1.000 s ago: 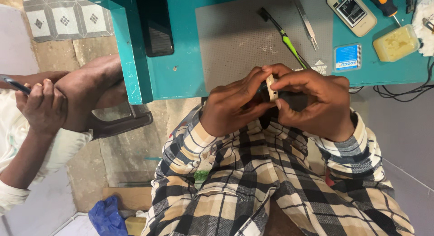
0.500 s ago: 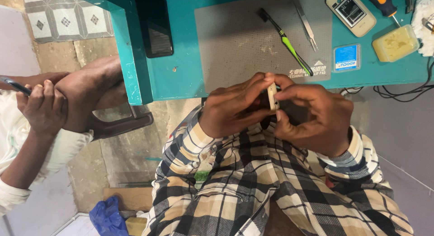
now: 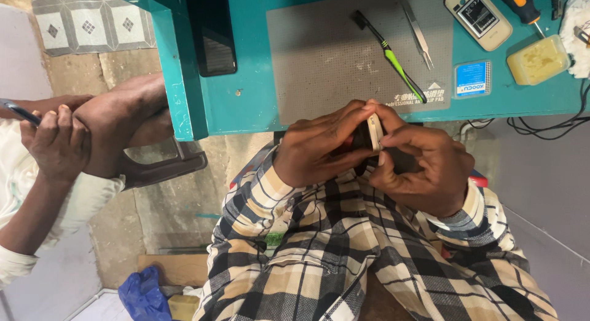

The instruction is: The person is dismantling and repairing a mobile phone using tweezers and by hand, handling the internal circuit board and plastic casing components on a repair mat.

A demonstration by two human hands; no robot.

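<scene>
Head view shows us holding a small pale phone (image 3: 374, 131) edge-on at centre frame, just below the teal workbench (image 3: 252, 93). Our left hand (image 3: 322, 150) wraps and grips its dark side; our right hand (image 3: 424, 167) pinches its near edge with the fingertips (image 3: 382, 156). We judge the work mid-way: the phone is not yet visibly opened. On the grey mat (image 3: 332, 56) lie a green-handled brush (image 3: 387, 53) and tweezers (image 3: 418, 33), untouched. At upper right a clear tub (image 3: 538, 59) holds something yellowish
</scene>
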